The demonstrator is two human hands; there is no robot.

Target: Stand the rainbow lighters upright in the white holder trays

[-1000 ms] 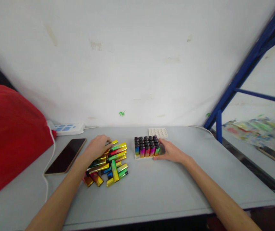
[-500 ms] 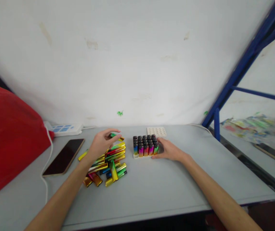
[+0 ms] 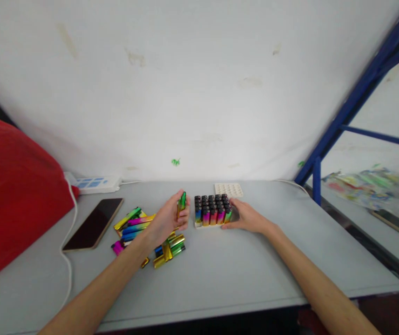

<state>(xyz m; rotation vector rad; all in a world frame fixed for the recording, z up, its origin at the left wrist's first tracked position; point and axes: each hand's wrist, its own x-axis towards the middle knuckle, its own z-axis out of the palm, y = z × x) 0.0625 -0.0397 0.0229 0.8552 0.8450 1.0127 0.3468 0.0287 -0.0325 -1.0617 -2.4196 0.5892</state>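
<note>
My left hand point(image 3: 171, 216) is closed round a shiny green-and-gold lighter point(image 3: 181, 204), held upright above the table. Whether it is a whole lighter or only its metallic casing, I cannot make out. Beneath that hand and forearm lies a loose pile of shiny coloured pieces of the same sort point(image 3: 134, 228), partly hidden. Just to the right, several black-topped lighters point(image 3: 213, 215) stand upright in rows in a white tray point(image 3: 206, 226). Thumb and fingers of my right hand point(image 3: 243, 216) grip the right end of this block.
A white grid tray point(image 3: 229, 189) lies behind the lighters near the wall. To the left are a phone point(image 3: 93, 224), a white cable point(image 3: 69, 265), a power strip point(image 3: 98, 184) and a large red bag point(image 3: 14, 200). A blue metal frame point(image 3: 346, 107) rises at the right.
My left hand has moved right and slightly down from above the pile, now with the green-and-gold lighter turned upright. The pile's pieces have shifted. My right hand stays at the rows.
</note>
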